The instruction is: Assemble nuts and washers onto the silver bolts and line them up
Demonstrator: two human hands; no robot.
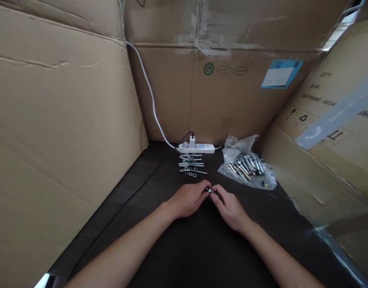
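Both my hands meet over the dark table top [178, 256]. My left hand [186, 199] and my right hand [230, 209] are closed in pinches on one small metal bolt [210, 191], held between their fingertips just above the surface. Beyond them lie several bolts, sleeves and washers [191, 164] laid out in short rows. A clear plastic bag of bolts [246, 166] lies to the right of those rows, close to my right hand.
A white power strip [198, 148] with a plug and a white cable [149, 88] sits at the back of the table. Cardboard boxes wall the space: left [58, 132], back [219, 80] and right [327, 132].
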